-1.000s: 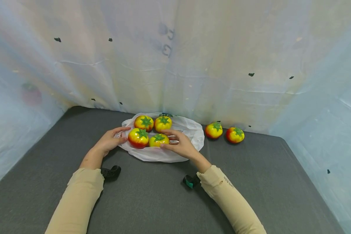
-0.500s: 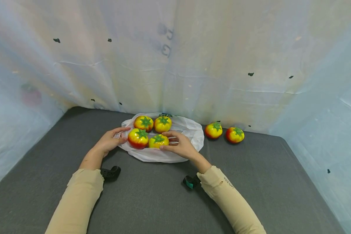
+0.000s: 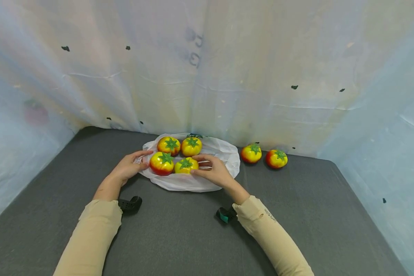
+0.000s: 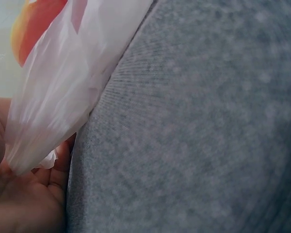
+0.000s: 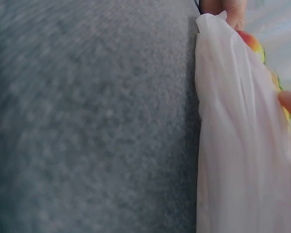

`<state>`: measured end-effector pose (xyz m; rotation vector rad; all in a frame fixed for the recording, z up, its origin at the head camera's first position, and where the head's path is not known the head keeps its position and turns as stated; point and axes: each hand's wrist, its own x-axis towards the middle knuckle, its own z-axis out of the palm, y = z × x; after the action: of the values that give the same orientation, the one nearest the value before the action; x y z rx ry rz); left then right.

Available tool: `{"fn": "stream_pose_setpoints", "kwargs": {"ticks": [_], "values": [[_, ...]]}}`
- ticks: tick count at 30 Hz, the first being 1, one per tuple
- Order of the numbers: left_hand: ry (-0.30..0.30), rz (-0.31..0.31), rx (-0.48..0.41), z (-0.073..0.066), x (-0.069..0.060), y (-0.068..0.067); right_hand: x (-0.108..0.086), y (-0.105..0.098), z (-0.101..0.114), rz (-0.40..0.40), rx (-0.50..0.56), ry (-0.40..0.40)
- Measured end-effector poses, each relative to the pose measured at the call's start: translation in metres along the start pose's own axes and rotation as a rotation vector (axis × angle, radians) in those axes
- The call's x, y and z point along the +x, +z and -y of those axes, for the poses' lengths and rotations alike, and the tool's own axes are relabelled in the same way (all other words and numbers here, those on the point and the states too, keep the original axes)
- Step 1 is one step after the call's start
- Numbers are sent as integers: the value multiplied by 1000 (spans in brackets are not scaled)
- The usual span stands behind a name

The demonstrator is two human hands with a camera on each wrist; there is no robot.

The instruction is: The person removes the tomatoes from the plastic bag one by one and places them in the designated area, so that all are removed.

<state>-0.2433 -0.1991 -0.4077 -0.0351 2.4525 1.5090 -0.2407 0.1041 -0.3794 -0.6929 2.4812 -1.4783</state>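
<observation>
"Why is the left hand (image 3: 125, 168) at the end of that thin white plastic bag (image 3: 224, 153)?"

"It's pinching the end between its thumb and fingers. I think that stops the bag sliding on the dark grey cloth-topped table (image 3: 172, 234)."

"And the right hand (image 3: 216, 172)?"

"It's pinching the shiny round yellow fruit with a green star top (image 3: 185, 165), thumb in front, pointer finger behind. I guess that stops it rolling. I can't tell how hard it squeezes."

"So that fruit's in the bag?"

"Yes, star up. The fat red-bottomed yellow fruit (image 3: 161, 163) is just beside it. The red-edged round fruit (image 3: 168, 145) and the mostly yellow round fruit (image 3: 191, 147) sit behind. The bag's side stands up in front, so maybe it's like a little fence."

"What about the shiny yellow-and-red fruit (image 3: 251, 154) and the red-sided yellow fruit (image 3: 276, 159)?"

"They're on the table, right of the bag, by the pale plastic curtain (image 3: 248, 103). Maybe they're there so the arms don't bump them."
</observation>
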Motion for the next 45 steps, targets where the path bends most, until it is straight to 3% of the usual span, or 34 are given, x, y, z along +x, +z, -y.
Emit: {"fn": "stream_pose_setpoints", "kwargs": {"ticks": [8,17,35,45], "values": [[12,-4,-2,1,1,2,5,7,-2,12,-59,52],[17,-8,-12,1,1,1,6,7,1,-3,-77,59],[-3,-7,20,-1,0,1,-7,-17,7,-82,-9,21],[14,5,22,0,1,-1,-20,-35,8,-124,-13,27]]}}
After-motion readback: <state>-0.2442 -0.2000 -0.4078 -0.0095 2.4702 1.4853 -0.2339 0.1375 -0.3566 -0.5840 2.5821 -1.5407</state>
